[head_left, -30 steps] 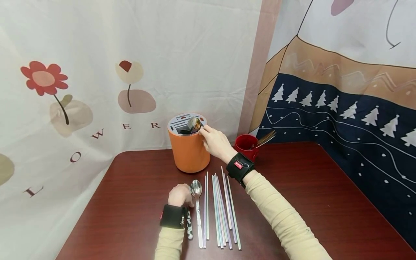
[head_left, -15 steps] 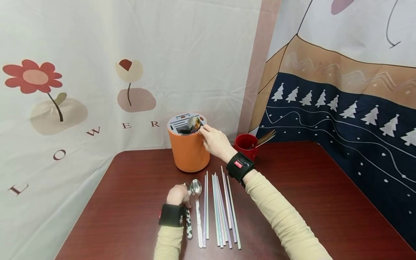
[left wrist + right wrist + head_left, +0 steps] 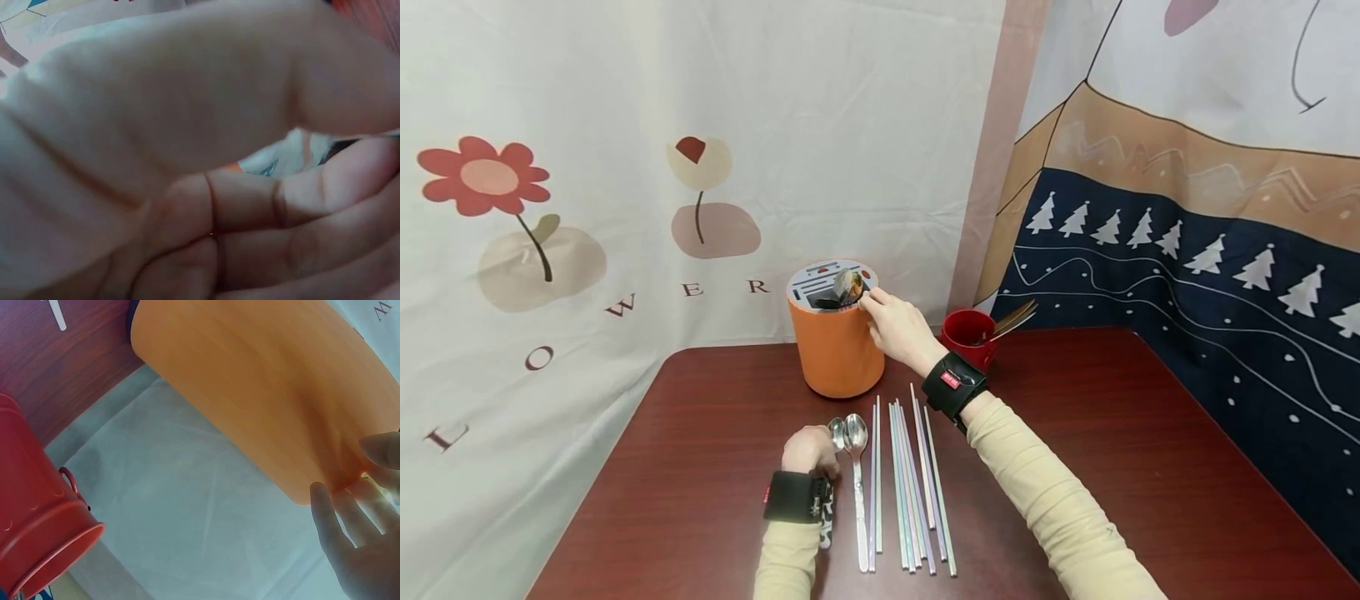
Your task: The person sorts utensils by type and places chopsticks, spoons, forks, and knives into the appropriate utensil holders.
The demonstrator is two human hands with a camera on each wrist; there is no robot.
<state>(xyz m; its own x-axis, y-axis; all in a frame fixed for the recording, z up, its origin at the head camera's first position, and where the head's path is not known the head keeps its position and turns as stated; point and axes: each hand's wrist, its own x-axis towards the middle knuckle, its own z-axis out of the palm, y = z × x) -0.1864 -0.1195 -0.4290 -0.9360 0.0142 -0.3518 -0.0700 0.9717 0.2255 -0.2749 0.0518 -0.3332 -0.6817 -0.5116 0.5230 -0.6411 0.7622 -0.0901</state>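
Note:
My left hand [image 3: 808, 452] pinches a spoon [image 3: 826, 525] with a black-and-white spotted handle, low over the table; its small metal bowl pokes out beyond the fingers. In the left wrist view, thumb and fingers close together and mostly hide the handle. Just right of it lies a longer spoon [image 3: 860, 500] with a pale handle. Several pastel chopsticks [image 3: 910, 500] lie beside that. At the back, my right hand [image 3: 898, 327] grips the top rim of an orange cylindrical utensil holder [image 3: 838, 358], whose slotted top carries a spoon-like utensil and something black.
A red cup [image 3: 967, 333] with several gold and silver utensils [image 3: 1015, 321] leaning out stands behind the right wrist. Printed cloths [image 3: 865, 150] hang behind the dark red table [image 3: 715, 467] and along its right side.
The spotted-handled spoon has shifted slightly left along with my left hand, and more of its bowl shows now. My right hand stays on the holder's rim.

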